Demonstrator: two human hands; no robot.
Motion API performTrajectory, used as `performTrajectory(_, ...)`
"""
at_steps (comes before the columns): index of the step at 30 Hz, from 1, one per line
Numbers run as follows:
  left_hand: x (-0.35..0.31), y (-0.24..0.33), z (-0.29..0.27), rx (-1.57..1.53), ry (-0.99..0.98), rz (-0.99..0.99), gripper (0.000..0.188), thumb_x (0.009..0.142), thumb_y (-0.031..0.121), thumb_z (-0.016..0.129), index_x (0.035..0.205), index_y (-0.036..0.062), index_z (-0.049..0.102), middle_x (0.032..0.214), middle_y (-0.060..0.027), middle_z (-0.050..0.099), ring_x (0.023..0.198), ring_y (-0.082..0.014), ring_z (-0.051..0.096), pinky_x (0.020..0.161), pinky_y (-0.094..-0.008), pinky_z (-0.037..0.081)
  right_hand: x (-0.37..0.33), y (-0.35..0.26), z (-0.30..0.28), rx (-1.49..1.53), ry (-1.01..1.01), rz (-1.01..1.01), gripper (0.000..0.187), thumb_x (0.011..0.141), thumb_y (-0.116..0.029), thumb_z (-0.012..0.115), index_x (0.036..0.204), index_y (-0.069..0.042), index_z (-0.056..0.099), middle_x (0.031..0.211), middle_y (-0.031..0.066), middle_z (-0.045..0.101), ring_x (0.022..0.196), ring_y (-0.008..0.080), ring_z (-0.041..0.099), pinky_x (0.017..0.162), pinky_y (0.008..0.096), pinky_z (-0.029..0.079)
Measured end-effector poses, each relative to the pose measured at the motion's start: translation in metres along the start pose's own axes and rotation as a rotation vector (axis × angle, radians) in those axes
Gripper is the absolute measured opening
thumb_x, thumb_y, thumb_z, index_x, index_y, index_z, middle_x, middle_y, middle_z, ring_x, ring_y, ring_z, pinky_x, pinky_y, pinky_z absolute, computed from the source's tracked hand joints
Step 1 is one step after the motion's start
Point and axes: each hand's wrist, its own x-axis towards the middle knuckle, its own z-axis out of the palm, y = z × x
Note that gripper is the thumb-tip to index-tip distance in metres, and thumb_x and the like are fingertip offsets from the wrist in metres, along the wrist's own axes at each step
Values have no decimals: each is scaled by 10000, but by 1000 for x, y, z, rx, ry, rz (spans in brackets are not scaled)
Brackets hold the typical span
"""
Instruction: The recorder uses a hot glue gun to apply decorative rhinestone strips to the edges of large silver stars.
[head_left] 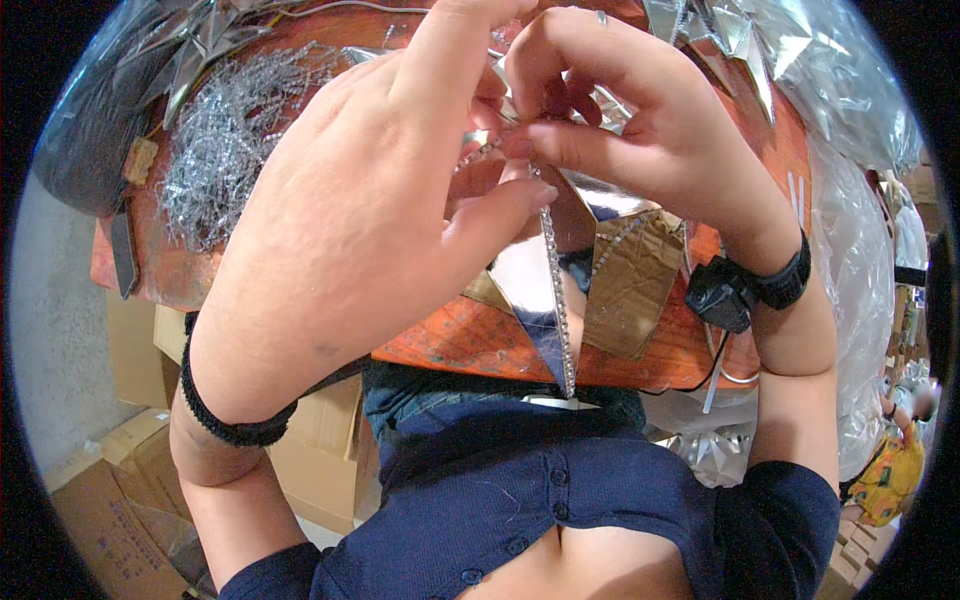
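Note:
A shiny silver mirrored star (522,285) is held up over the front of the table, one long point aimed toward my body. Along that point's ridge runs a narrow rhinestone trim (553,270). My left hand (365,190) is closed around the star's left side, its thumb pressed near the ridge. At the star's middle, my right hand (645,125) pinches with thumb and forefinger where the trim passes; the fingers partly hide what lies between them. Below the star, a piece of brown paper (635,285) lies on the table.
A tangled heap of silver trim (230,140) covers the back left of the red-brown table (450,345). More silver stars (745,35) lie at the back. Clear plastic sheeting (850,260) hangs at the right. Cardboard boxes (315,450) stand below left; a person in yellow (888,480) is at far right.

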Motion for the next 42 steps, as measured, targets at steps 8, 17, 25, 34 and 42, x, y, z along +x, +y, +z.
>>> performTrajectory(8, -1, -4, -3, 31, 9, 32, 746, 781, 94, 710, 1450, 93, 378, 1311, -138, 584, 1270, -306, 507, 1057, -396, 388, 4, -13, 2, 100, 44, 448, 197, 816, -69, 686, 946, -21, 546, 837, 28, 550, 720, 120, 499, 667, 246, 414)
performTrajectory(17, 6, 4, 0, 69, 19, 85, 728, 786, 90, 705, 1443, 93, 391, 1306, -135, 588, 1267, -306, 510, 1055, -396, 390, 7, -13, -8, 548, -41, 907, 196, 866, -138, 694, 1004, -29, 608, 853, 2, 617, 770, 64, 542, 695, 219, 439)
performTrajectory(25, -3, -1, -4, 95, 26, 124, 713, 790, 86, 702, 1437, 93, 401, 1302, -132, 592, 1264, -305, 513, 1053, -395, 392, -10, -27, -12, 517, 301, 811, 283, 935, -275, 654, 957, 6, 674, 903, 43, 657, 855, 124, 579, 793, 262, 459)
performTrajectory(34, -9, -8, -7, 125, 33, 150, 696, 795, 82, 697, 1430, 93, 414, 1298, -129, 596, 1261, -304, 516, 1051, -394, 393, -15, -34, -7, 243, 307, 640, 263, 936, -278, 645, 951, -19, 686, 939, 45, 629, 873, 143, 569, 801, 293, 454)
performTrajectory(42, -7, -11, -5, 152, 41, 173, 680, 799, 78, 693, 1423, 93, 424, 1294, -127, 600, 1258, -304, 519, 1049, -394, 395, -21, -35, -5, 2, 307, 479, 247, 937, -280, 638, 946, -41, 696, 971, 47, 603, 889, 160, 561, 808, 321, 450)
